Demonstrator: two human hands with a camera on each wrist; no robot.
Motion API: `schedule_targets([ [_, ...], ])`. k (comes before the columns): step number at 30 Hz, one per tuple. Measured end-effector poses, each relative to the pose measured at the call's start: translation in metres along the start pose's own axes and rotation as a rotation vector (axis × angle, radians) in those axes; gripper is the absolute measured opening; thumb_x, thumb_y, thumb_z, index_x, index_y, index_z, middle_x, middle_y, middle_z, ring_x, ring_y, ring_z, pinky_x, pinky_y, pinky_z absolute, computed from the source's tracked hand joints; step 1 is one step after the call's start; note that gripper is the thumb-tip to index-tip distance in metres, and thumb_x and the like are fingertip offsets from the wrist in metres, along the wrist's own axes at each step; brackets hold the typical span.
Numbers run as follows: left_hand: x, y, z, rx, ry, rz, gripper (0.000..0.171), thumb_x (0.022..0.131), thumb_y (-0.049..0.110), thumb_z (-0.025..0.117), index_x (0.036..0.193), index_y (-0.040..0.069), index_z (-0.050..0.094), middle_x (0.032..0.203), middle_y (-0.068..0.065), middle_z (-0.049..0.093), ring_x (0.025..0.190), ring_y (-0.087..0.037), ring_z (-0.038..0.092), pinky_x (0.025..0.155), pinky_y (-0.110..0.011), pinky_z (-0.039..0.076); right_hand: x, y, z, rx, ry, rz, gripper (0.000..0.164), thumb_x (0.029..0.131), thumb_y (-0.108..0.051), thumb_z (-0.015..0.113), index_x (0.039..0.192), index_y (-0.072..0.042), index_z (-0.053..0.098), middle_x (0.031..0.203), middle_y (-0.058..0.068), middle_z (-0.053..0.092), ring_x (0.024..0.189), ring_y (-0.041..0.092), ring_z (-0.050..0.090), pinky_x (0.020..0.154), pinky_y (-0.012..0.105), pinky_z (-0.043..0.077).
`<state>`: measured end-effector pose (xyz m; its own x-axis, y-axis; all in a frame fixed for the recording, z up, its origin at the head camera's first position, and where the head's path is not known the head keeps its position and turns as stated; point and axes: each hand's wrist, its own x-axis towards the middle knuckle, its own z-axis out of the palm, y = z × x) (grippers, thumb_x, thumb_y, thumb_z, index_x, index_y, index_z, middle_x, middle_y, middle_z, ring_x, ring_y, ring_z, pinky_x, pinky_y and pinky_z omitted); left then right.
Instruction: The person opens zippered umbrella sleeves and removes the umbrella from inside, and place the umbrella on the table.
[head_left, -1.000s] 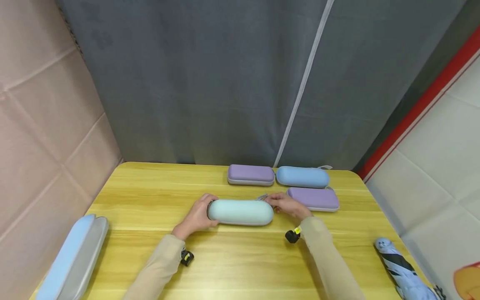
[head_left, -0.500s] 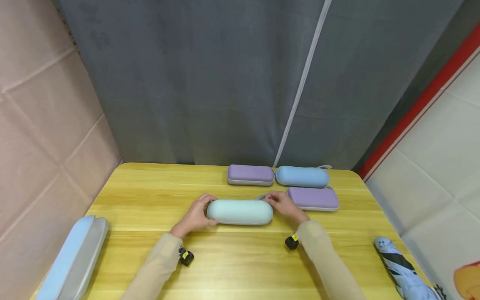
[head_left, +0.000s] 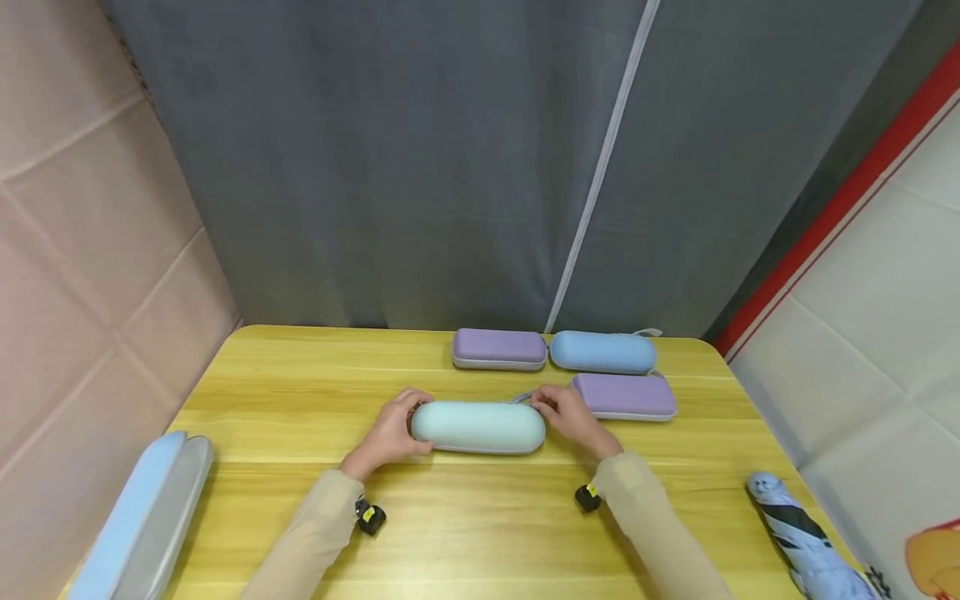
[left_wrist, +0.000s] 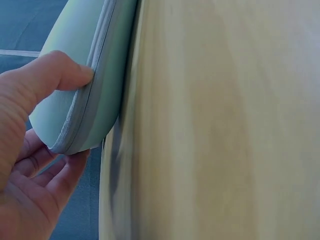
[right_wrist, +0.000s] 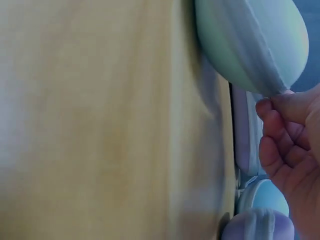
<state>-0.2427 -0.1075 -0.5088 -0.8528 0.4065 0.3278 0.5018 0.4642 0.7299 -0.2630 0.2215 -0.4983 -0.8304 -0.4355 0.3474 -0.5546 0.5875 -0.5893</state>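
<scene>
Could twist or skid on the worktop (head_left: 472, 525), with left hand (head_left: 388, 429) gripping the mint case (head_left: 478, 427) by one end and right hand (head_left: 570, 415) pinching at the other, if tugged unevenly.

The left hand (head_left: 388, 429) grips one end of the green case (head_left: 478, 427); the right hand (head_left: 568, 413) pinches at the other.

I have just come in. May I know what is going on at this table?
Someone is handling a pale green case. The left grip holds one end; the right grip pinches at the other, by the zip. The case looks closed. Further back, two purple cases and a blue case lie on the table.
</scene>
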Motion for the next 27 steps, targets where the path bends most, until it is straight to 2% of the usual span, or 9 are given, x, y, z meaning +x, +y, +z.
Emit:
schedule_targets([
  [6, 0.0018, 0.0003, -0.0023, 0.042, -0.012, 0.008, 0.063, 0.056, 0.005, 0.085, 0.113, 0.000, 0.058, 0.112, -0.010, 0.057, 0.103, -0.029, 0.056, 0.089, -0.045, 0.047, -0.0042, -0.0008, 0.0053, -0.065, 0.044, -0.057, 0.013, 0.086, 0.001, 0.062, 0.080, -0.010, 0.061, 0.078, 0.000, 0.063, 0.065, 0.006, 0.051, 0.057, 0.022, 0.045],
  [10, 0.0031, -0.0017, -0.0027, 0.021, -0.044, 0.012, 0.066, 0.059, 0.006, 0.085, 0.118, -0.002, 0.056, 0.115, -0.011, 0.055, 0.105, -0.029, 0.055, 0.089, -0.044, 0.048, -0.0040, -0.0016, 0.0071, -0.074, 0.070, -0.073, 0.014, 0.086, 0.003, 0.062, 0.080, -0.009, 0.061, 0.079, 0.002, 0.064, 0.068, 0.009, 0.055, 0.058, 0.023, 0.047],
  [16, 0.0036, -0.0016, -0.0031, 0.024, -0.087, 0.029, 0.067, 0.061, 0.011, 0.085, 0.120, -0.001, 0.055, 0.116, -0.009, 0.055, 0.105, -0.026, 0.054, 0.088, -0.045, 0.048, -0.0033, -0.0009, 0.0067, -0.080, 0.055, -0.063, 0.014, 0.086, 0.003, 0.062, 0.080, -0.009, 0.061, 0.080, 0.002, 0.064, 0.067, 0.009, 0.055, 0.059, 0.023, 0.047],
  [22, 0.0039, 0.0015, -0.0024, 0.027, -0.080, 0.001, 0.063, 0.058, 0.012, 0.085, 0.115, 0.005, 0.058, 0.112, -0.005, 0.056, 0.103, -0.023, 0.054, 0.089, -0.043, 0.046, -0.0040, 0.0003, 0.0029, -0.049, 0.053, -0.118, 0.014, 0.086, 0.003, 0.062, 0.080, -0.009, 0.060, 0.077, 0.001, 0.061, 0.063, 0.006, 0.048, 0.055, 0.021, 0.043],
  [27, 0.0037, 0.0018, -0.0001, 0.020, -0.067, 0.017, 0.062, 0.057, 0.012, 0.085, 0.113, 0.005, 0.059, 0.111, -0.006, 0.057, 0.101, -0.023, 0.055, 0.088, -0.043, 0.047, -0.0079, 0.0020, 0.0013, -0.058, 0.064, -0.152, 0.015, 0.085, 0.004, 0.063, 0.079, -0.009, 0.061, 0.075, 0.000, 0.061, 0.062, 0.005, 0.047, 0.053, 0.020, 0.042],
])
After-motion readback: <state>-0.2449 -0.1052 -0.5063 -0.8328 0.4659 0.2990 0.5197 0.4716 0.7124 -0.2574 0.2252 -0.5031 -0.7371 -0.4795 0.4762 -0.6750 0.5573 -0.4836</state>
